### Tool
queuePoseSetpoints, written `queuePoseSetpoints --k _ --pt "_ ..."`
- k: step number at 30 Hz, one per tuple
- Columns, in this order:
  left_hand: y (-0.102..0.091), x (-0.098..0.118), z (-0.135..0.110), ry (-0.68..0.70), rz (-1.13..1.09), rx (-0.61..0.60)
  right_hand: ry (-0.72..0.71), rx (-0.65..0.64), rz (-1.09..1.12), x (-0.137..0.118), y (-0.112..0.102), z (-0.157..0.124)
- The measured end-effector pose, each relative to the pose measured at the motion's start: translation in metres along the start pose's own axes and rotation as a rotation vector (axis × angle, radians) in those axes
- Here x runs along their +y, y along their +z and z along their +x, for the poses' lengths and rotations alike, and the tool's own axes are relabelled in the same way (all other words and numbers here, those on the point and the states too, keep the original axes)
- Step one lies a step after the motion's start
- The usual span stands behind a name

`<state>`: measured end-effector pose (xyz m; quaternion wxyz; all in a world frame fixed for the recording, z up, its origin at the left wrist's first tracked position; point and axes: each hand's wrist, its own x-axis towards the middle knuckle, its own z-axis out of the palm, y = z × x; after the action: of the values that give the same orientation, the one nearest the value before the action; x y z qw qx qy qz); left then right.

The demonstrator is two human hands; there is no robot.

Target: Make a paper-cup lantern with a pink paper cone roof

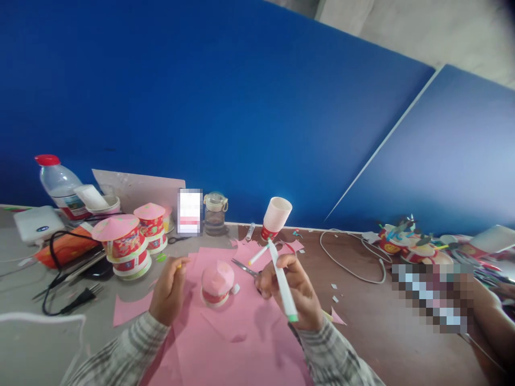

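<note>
My right hand (pixel 295 289) is closed around a white marker (pixel 281 284) with green ends, held at a slant above the pink paper. My left hand (pixel 169 289) is raised at the paper's left side, fingers bent together; a small yellow bit (pixel 179 266) shows at its fingertips, too small to name. Between the hands stands a small red and white paper cup (pixel 215 300) topped with a pink paper cone (pixel 218 276). Scissors (pixel 243 267) lie behind the right hand, which hides their handles. A white pen with a yellow tip (pixel 258 255) lies beyond them. Pink paper sheets (pixel 241 354) spread underneath.
Stacked red cups with pink cone tops (pixel 124 244) stand left, near a black plug (pixel 82 300), a bottle (pixel 60 185) and a power bank (pixel 38 224). A white cup (pixel 277 214) and glass jar (pixel 215 214) stand behind. Another person's arm (pixel 478 305) reaches in right.
</note>
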<state>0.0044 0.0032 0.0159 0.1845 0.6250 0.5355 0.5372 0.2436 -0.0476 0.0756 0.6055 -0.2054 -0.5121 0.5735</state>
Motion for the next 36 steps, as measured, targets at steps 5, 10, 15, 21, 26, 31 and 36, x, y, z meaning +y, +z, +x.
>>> queuePoseSetpoints --k 5,10,15,21,26,31,36 --pt "0.003 -0.012 0.003 -0.046 -0.029 -0.239 -0.318 0.086 -0.474 0.033 0.006 -0.012" --pt "0.004 -0.018 -0.004 0.073 0.084 -0.437 -0.504 0.206 -0.723 0.057 0.002 -0.017" --pt "0.016 -0.02 -0.009 0.139 0.198 -0.358 -0.478 0.135 -0.752 0.059 0.01 -0.026" --pt "0.023 -0.008 -0.009 0.193 0.348 -0.344 -0.523 0.03 -0.923 0.061 0.015 -0.032" --pt "0.024 -0.01 -0.011 0.25 0.379 -0.342 -0.568 0.026 -0.984 0.064 0.017 -0.033" --pt "0.025 -0.014 -0.013 0.254 0.385 -0.325 -0.576 -0.015 -1.028 0.06 0.021 -0.032" --pt "0.025 -0.016 -0.014 0.245 0.383 -0.338 -0.541 -0.053 -1.029 0.061 0.02 -0.03"
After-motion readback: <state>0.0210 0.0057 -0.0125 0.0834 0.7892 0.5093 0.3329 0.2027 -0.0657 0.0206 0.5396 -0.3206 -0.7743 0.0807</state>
